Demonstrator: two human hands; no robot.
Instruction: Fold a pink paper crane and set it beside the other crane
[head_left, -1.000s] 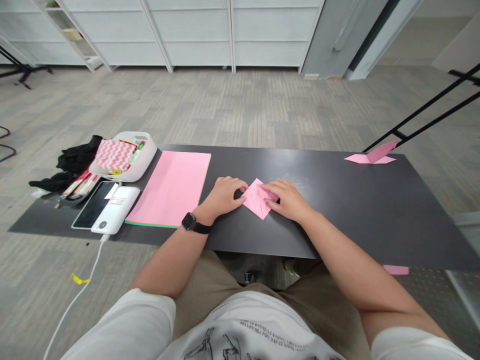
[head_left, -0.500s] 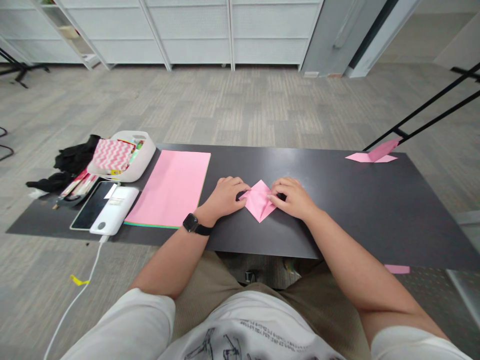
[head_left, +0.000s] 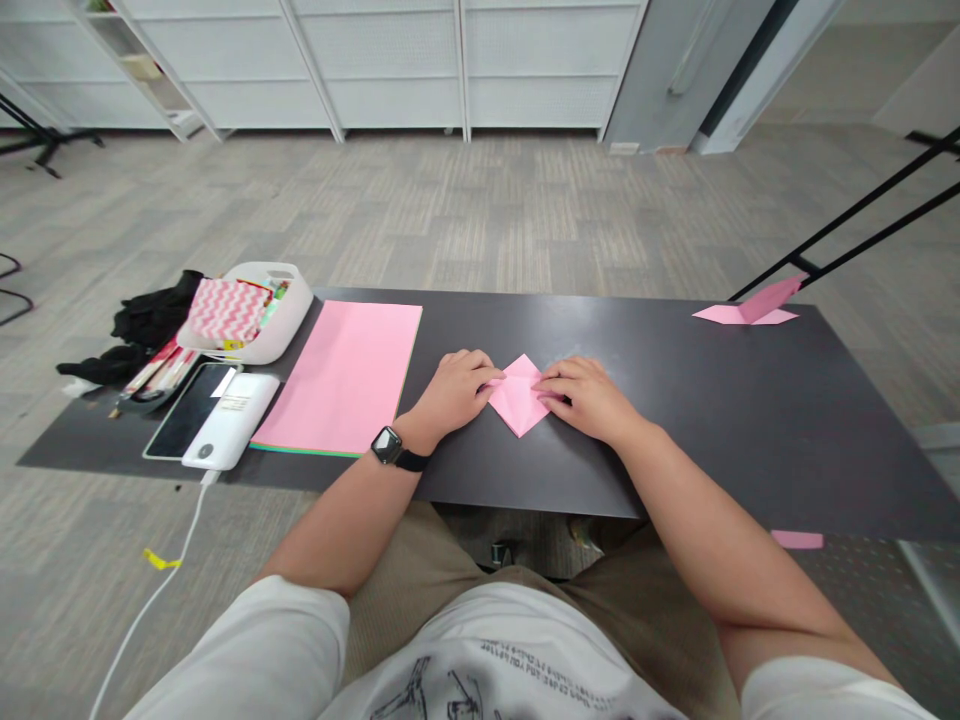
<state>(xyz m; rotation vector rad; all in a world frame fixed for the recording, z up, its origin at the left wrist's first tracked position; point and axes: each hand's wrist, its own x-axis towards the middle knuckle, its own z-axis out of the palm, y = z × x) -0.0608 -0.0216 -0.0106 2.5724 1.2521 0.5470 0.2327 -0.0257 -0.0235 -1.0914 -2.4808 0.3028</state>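
Observation:
A pink sheet of folded origami paper (head_left: 519, 400), shaped like a diamond, lies on the dark table (head_left: 480, 470) in front of me. My left hand (head_left: 457, 390) is closed at its left corner, fingertips and thumb together on the edge. At the right corner, my right hand (head_left: 581, 395) pinches the paper in the same way. Fingers cover both side corners, so the folds there are partly hidden. The top and bottom points of the diamond show plainly.
A stack of coloured paper (head_left: 345, 375), pink on top, lies left of my hands. Beyond it are a white basket (head_left: 289, 315), a phone (head_left: 184, 415) and a white power bank (head_left: 232, 420) with a cable. A folded pink paper piece (head_left: 750, 312) stands at the far right.
Both hands have pressed in along the side corners, and the right flap that stood slightly raised now lies flatter. The paper has shifted slightly away from me.

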